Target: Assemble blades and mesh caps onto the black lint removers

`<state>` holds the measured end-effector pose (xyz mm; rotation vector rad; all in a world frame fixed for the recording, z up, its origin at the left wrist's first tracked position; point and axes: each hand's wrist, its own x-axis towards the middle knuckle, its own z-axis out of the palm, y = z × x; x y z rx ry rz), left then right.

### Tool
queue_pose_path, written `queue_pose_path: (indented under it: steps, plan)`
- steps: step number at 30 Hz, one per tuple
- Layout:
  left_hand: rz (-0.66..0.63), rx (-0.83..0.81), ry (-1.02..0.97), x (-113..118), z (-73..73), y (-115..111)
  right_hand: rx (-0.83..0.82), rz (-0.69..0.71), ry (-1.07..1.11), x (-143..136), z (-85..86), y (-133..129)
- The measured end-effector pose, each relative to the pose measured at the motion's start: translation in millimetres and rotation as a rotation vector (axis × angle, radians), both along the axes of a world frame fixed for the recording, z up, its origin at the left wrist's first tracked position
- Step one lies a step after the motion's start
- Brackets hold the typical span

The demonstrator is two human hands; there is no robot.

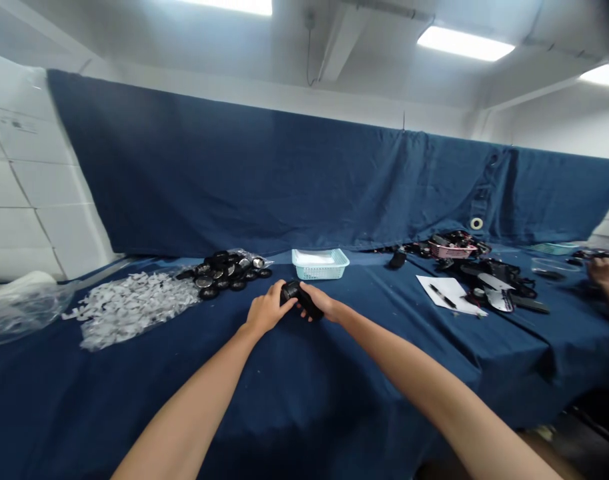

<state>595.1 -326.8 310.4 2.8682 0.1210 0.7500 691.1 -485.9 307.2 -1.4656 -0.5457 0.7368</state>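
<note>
Both my hands meet over a small black device (299, 299) in the middle of the blue-covered table (304, 393). My left hand (265, 313) grips its left end and my right hand (320, 303) grips its right end. Just behind the hands stands a pale blue mesh basket (319, 264). To the left of the basket lies a heap of round black and silver caps (225, 273). The device is partly hidden by my fingers.
A pile of small white pieces (129, 305) lies on clear plastic at the left. A paper sheet with a pen (447, 293), black parts (499, 283) and a pink basket (451, 251) sit at the right. Another person's hand (607, 273) shows at the far right edge.
</note>
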Motion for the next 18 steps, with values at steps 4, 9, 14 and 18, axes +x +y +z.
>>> queue_pose_path:
  steps: [4, 9, 14, 18]
  plan:
    - [0.006, 0.013, 0.016, -12.4, 13.2, 0.1, -0.131, 0.0, 0.037, -13.4, 16.2, 5.4]
    - [0.045, 0.001, 0.042, -7.2, 18.5, 12.4, -0.231, -0.016, 0.058, -5.4, 28.8, 21.2]
    - [0.084, -0.049, 0.089, 4.2, 9.6, 36.0, -0.289, -0.056, 0.076, 12.3, 21.0, 48.4]
    - [0.173, -0.132, 0.084, 20.4, -1.8, 57.7, -0.232, -0.124, 0.089, 28.7, 4.2, 76.4]
